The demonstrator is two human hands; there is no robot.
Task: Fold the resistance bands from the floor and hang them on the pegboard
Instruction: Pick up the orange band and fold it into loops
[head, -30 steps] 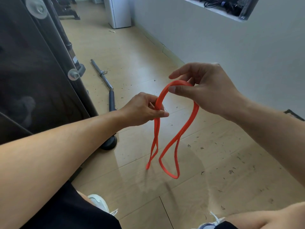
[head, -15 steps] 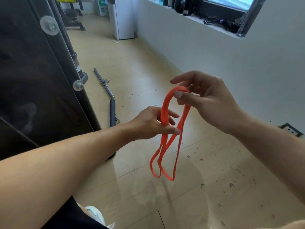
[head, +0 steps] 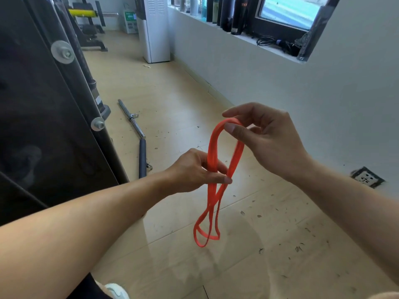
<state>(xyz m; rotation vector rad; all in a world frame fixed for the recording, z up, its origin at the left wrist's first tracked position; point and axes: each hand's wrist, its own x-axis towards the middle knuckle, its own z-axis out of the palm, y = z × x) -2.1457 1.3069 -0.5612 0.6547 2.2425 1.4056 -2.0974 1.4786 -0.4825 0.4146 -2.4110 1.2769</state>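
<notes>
Hands are seen in mid-air above a pale tiled floor (head: pixel 183 100), with a thin orange-red rubber resistance band (head: pixel 212 190) doubled between them. The top bend of the band is pinched by the right hand (head: pixel 267 139), thumb pressed against the strap and the forefinger stretched above it. Lower down, the gathered strands are gripped by the left hand (head: pixel 194 169), thumb and fingers curled round them. Below that grip two small loops are left hanging free, clear of the floor. A dark panel with round silver bolts (head: pixel 32 104) is seen at the left, and a chrome bar with a dark grip (head: pixel 135 128) is laid on the floor just beside it. A white wall (head: pixel 280 83) with a window ledge is seen at the right.
</notes>
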